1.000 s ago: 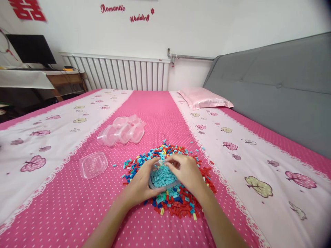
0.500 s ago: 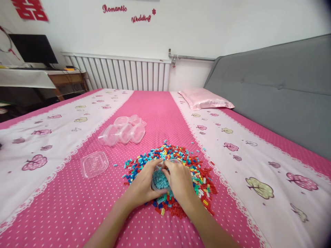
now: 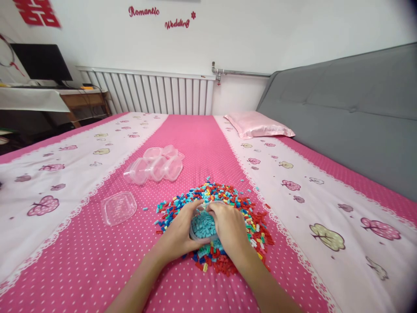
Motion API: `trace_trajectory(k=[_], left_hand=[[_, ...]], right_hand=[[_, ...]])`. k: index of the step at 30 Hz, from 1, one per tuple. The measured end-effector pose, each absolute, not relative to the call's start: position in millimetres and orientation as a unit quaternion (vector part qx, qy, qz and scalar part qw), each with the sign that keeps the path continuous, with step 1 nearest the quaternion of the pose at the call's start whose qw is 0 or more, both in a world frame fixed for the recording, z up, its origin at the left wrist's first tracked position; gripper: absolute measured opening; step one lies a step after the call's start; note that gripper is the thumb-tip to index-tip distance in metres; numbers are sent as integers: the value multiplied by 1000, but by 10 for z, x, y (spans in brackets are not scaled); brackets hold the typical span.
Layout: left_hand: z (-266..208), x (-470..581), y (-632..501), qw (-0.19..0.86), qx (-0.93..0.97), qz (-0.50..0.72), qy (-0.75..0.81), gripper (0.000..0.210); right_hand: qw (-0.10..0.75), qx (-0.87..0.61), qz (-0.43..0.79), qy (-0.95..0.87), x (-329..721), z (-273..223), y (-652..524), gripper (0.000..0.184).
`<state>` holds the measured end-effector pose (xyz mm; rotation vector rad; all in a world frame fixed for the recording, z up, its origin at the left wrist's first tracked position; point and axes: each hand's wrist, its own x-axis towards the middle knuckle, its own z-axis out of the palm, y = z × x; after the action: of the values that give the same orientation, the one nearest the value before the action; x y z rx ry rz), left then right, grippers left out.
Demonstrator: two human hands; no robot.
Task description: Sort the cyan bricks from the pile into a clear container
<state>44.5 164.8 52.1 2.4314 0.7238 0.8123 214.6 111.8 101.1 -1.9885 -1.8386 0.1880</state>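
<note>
A clear plastic container (image 3: 199, 239) full of light blue toy bricks (image 3: 203, 225) sits within a heap of small mixed toy bricks (image 3: 224, 263) on the bed. My left hand (image 3: 180, 228) wraps round its left side, thumb along the near rim and fingers along the far left. Over its right side lies my right hand (image 3: 230, 224), with curled fingers bent down by the far rim. The right fingertips are partly hidden, so I cannot make out what they hold. Red, blue, yellow, green and white bricks surround the container.
A clear lid (image 3: 119, 208) lies flat on the pink bedspread (image 3: 195, 130) at the left. Several clear containers (image 3: 156, 167) are grouped beyond it. A pink pillow (image 3: 259, 124) rests by the grey headboard (image 3: 345, 100); a radiator (image 3: 146, 91) stands behind the bed.
My right hand has shifted slightly right and its fingers have drawn apart from the left fingertips, uncovering more of the light blue bricks. My left hand stays round the container.
</note>
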Motion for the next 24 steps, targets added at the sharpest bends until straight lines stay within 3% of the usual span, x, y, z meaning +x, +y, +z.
trace_trajectory(k=[11,19,24], left_hand=[[500,425,1662,242,881,304,271,90],[466,384,1733,266,854,329,304,87],[472,339,1821,253,808,373,380,77]], right_hand=[[249,-657,72,-708,2183,906,1124,30],[489,-590,150,-625,2536,929,1251,24],[533,-590,195,-573,2759,829,1349,26]])
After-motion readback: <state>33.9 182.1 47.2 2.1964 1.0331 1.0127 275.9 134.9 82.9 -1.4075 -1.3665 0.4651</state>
